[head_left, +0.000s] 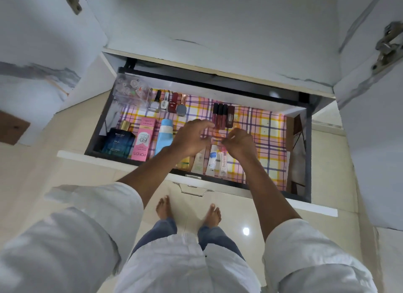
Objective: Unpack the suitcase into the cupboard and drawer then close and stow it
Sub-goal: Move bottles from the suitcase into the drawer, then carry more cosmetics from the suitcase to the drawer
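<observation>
The open black-framed drawer (308,153), lined with pink-and-yellow checked paper, is standing pulled out of the white cupboard (218,30), its long axis running left to right. Above it, the left hand (192,137) is hovering with fingers loosely spread, holding nothing visible; the right hand (238,143) is pinching fingertips together on something too small to identify, beside 4 dark lipstick tubes (223,118) lying lengthwise front to back.
</observation>
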